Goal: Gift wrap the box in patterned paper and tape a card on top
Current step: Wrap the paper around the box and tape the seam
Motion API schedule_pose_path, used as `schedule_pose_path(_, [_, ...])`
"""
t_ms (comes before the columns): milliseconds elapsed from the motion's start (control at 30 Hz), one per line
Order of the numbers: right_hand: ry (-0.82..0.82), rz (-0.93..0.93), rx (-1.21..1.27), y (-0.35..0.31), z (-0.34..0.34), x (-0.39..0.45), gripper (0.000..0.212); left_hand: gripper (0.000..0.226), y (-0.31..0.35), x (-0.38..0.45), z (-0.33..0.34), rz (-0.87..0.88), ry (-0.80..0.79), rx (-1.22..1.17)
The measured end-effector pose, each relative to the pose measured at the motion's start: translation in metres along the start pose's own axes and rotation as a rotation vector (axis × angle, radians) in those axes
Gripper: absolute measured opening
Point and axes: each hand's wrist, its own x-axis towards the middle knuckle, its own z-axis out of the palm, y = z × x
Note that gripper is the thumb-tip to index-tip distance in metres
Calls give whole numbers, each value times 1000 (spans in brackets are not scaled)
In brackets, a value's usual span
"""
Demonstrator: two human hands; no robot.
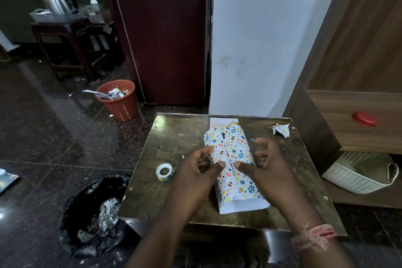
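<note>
The box [236, 154], wrapped in white paper with coloured eggs and hearts, lies lengthwise on the small dark table [174, 137]. The two paper flaps meet in a seam along its top, and plain white paper sticks out at the near end. My left hand [202, 167] has its thumb on the left flap by the seam, with its curled fingers at the box's left side. My right hand [267, 165] mirrors it, thumb on the right flap. A white card [217, 123] with gold lettering peeks out beyond the far end. A tape roll [164, 171] lies left of my left hand.
A crumpled scrap of patterned paper [281, 130] lies at the table's back right corner. On the floor stand a black bag of waste [95, 213] at the near left, an orange bin [118, 99] farther back, and a white basket [361, 172] under the wooden cabinet on the right.
</note>
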Motion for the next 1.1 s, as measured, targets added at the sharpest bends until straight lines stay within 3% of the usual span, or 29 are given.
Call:
schedule_pose_path(67, [-1, 0, -7, 4, 2, 1, 69, 42, -1, 0, 9, 2, 5, 28])
schedule_pose_path(200, [94, 22, 54, 9, -7, 7, 43, 53, -1, 0, 18, -8, 0, 52])
schedule_pose_path(367, [248, 131, 11, 24, -34, 14, 39, 52, -1, 1, 16, 10, 3, 83])
schedule_pose_path(433, [425, 16, -163, 27, -38, 15, 37, 53, 1, 0, 15, 6, -4, 95])
schedule_pose_path(533, [554, -228, -113, 16, -33, 10, 36, 54, 2, -1, 17, -15, -21, 102])
schedule_pose_path(700, [491, -233, 45, 9, -29, 13, 27, 55, 5, -5, 23, 8, -61, 134])
schedule_pose_path(800, [520, -187, 324, 5, -36, 14, 26, 54, 6, -6, 27, 7, -62, 137])
schedule_pose_path(867, [455, -167, 476, -2, -41, 13, 31, 52, 7, -6, 29, 6, -60, 119])
schedule_pose_path(1000, [121, -38, 99, 0, -30, 2, 71, 46, 7, -3, 37, -2, -91, 44])
schedule_pose_path(1100, [128, 27, -42, 9, -26, -2, 76, 45, 8, -3, 40, -9, -121, 14])
